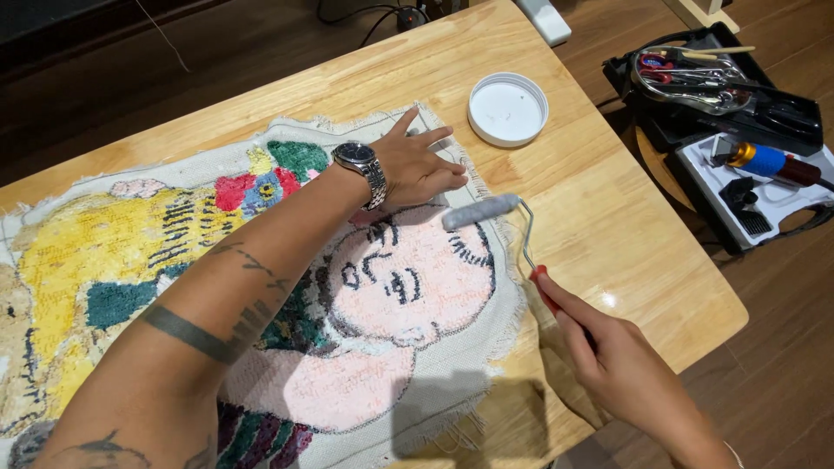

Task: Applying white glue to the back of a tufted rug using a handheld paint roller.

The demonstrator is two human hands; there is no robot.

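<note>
Pale wood surface (599,217) carries a multicoloured tufted rug (261,287), face-down w/ frayed cloth edges, covering most of the left side & running off the near-left edge. Left hand (417,167), wristwatch (363,169) on, lies flat on the rug's far-right part, fingers spread wide, holding nothing. Right hand (608,347), near the surface's right corner, is closed round the red handle of a small paint roller (495,221); its grey sleeve rests on the rug just beside the left hand's fingertips, at the top of a pink face design. White round lid (508,108) sits open-side up near the far edge, apart from the rug. Off the right edge, on a lower stand: black tray (764,113) w/ scissors & metal tools, plus a white case (730,208) holding a blue-&-gold power tool (764,161). Nothing lies between roller & rug; cables trail past the far edge.
</note>
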